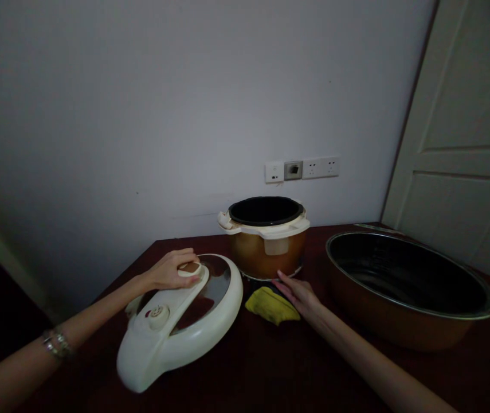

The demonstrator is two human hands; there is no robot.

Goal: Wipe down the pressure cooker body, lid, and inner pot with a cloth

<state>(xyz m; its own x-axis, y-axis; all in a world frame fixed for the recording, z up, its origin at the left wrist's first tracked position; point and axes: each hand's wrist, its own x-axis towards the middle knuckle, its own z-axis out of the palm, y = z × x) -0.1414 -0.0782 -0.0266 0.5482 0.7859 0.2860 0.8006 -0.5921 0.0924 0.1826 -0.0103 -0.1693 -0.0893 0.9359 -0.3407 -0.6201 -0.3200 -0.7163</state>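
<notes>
1. I have one white lid [204, 345] in front of me, left of centre, tilted above or on the table [287, 373]; I cannot tell whether its near edge touches.
2. My left hand [169, 271] reaches in from the left, forearm slanting upward, palm down, fingers clamped around the lid's handle; a bracelet [58, 343] circles the wrist.
3. One cooker [251, 252], brown with a white collar, stands uncovered just behind the lid, near the wall [163, 109].
4. My right hand [307, 299] comes from the lower right, fingers extended toward the cooker's base, thumb apart from them; I cannot tell whether they touch it.
5. One yellow cloth [273, 305] lies crumpled just beside those fingers.
6. One wide pot [399, 324], dark inside, sits to the right.
7. Beyond are a row of sockets [321, 167] and one door [463, 123].
</notes>
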